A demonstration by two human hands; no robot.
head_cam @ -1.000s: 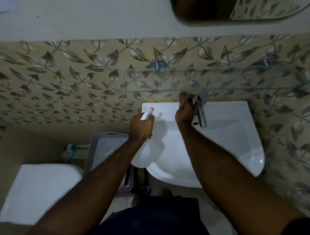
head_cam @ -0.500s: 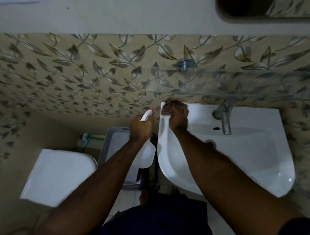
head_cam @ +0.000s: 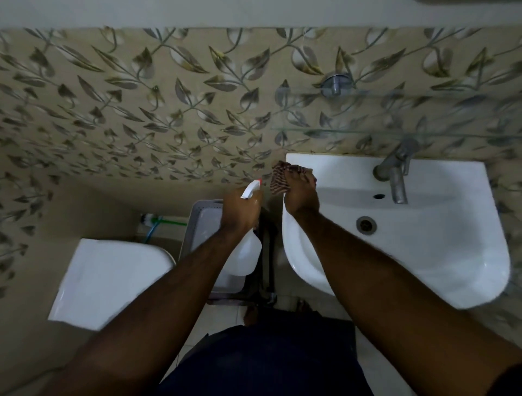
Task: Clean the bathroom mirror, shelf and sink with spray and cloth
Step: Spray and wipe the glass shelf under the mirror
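Observation:
A white sink point(head_cam: 440, 254) hangs on the leaf-patterned wall at the right, with a metal tap point(head_cam: 395, 175) at its back. My right hand point(head_cam: 300, 195) grips a dark striped cloth point(head_cam: 278, 181) at the sink's back left corner, and the cloth hangs over the left rim. My left hand point(head_cam: 240, 210) holds a white spray bottle point(head_cam: 245, 254) just left of the sink, its nozzle pointing up and right. A glass shelf point(head_cam: 395, 113) runs above the tap. Only a dark sliver of the mirror point(head_cam: 469, 1) shows at the top edge.
A white toilet point(head_cam: 110, 282) stands at the lower left. Between it and the sink sits a grey plastic basket point(head_cam: 195, 226) on a dark stand. A toilet brush with a green handle point(head_cam: 161, 222) lies by the wall. Tiled floor shows below.
My right hand slid the cloth from beside the tap leftward to the sink's back left corner and over its edge. The view shifted left; the left hand kept the bottle beside the sink.

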